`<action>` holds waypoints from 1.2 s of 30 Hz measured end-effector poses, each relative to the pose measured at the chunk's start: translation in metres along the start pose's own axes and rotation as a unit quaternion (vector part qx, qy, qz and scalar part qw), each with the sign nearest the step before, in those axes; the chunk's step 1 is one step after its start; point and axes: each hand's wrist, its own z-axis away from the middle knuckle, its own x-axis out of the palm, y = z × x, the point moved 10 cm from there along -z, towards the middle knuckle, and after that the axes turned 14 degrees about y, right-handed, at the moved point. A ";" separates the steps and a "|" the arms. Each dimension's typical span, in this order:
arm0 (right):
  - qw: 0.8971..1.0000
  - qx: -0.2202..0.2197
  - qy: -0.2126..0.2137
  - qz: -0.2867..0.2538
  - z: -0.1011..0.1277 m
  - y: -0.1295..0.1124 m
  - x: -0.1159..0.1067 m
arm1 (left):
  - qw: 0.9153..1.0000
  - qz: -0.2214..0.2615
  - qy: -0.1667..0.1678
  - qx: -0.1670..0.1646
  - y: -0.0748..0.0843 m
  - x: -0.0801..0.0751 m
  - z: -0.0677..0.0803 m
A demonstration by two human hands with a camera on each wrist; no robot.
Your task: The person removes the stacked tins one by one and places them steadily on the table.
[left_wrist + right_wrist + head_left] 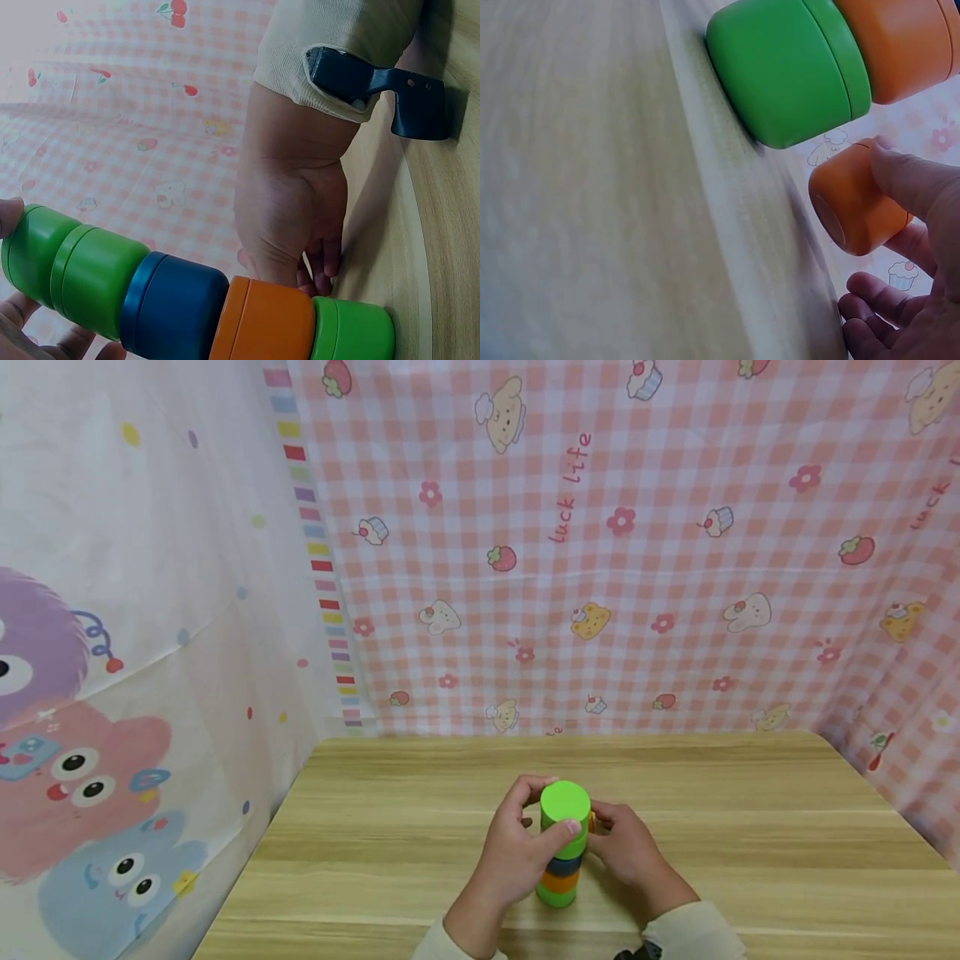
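A column of round lidded jars stands upright on the table. From the base up it has a green jar (354,330), an orange jar (264,322), a dark blue jar (174,304), a green jar (101,279) and another green jar (566,803) on top. My left hand (516,853) grips the column near its top, thumb on the near side, fingers partly hidden behind. Right beside the column, my right hand (628,850) holds a separate orange jar (855,199) between thumb and fingers, tilted. The head view shows only a sliver of that jar.
The wood-grain table (360,860) extends on both sides of the column. Pink checked cloth (600,568) hangs behind it, and a white cartoon-printed cloth (225,693) hangs at the left. A dark wrist device (345,75) sits on my right sleeve.
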 end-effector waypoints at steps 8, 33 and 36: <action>0.999 0.010 0.016 0.036 0.002 0.002 -0.002 | 1.000 -0.001 0.000 0.000 0.000 0.000 0.000; 0.999 0.007 0.015 0.047 -0.001 0.004 -0.001 | 1.000 -0.001 0.005 0.003 0.000 0.000 0.000; 0.999 0.009 0.013 0.046 -0.001 0.004 -0.001 | 1.000 -0.003 0.006 0.004 0.000 0.000 0.000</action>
